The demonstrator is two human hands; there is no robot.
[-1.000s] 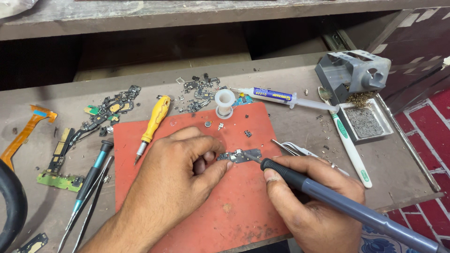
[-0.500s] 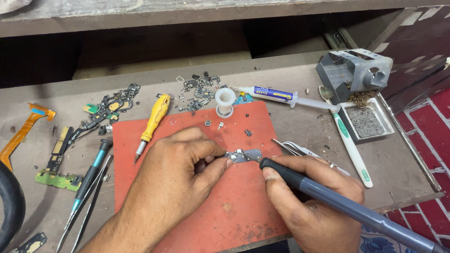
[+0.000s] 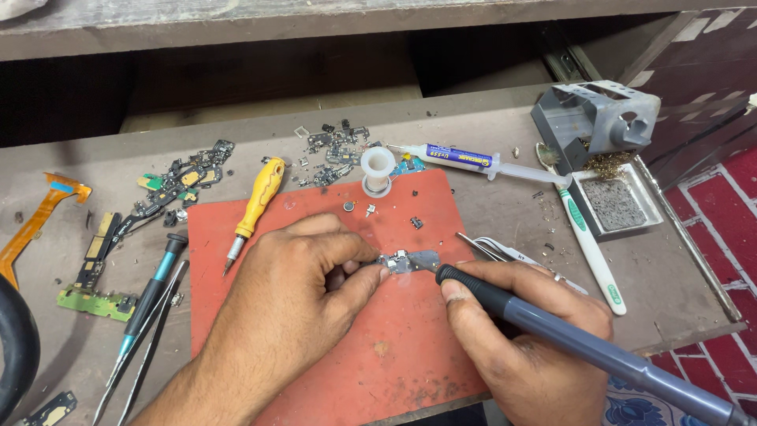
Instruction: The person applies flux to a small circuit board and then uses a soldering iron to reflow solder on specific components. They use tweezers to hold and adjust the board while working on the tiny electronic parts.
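Observation:
My left hand (image 3: 303, 296) pinches a small silver circuit part (image 3: 410, 260) against the red work mat (image 3: 394, 371), thumb and forefinger closed on its left end. My right hand (image 3: 524, 331) grips a grey soldering iron (image 3: 568, 335) like a pen, its black-collared tip touching the part's right end. The iron's handle runs off toward the lower right corner. Silver tweezers (image 3: 493, 248) lie just behind my right hand.
A yellow screwdriver (image 3: 256, 201), a white solder spool (image 3: 378, 167), a flux syringe (image 3: 465, 158), a white toothbrush (image 3: 587, 244), a grey iron stand with a sponge tray (image 3: 607, 158), scattered board scraps (image 3: 177, 185), a blue-handled tool (image 3: 150, 296) and an orange flex cable (image 3: 35, 221) surround the mat.
Both hands stay almost still; the soldering iron tip holds at the part's right end with only a slight shift.

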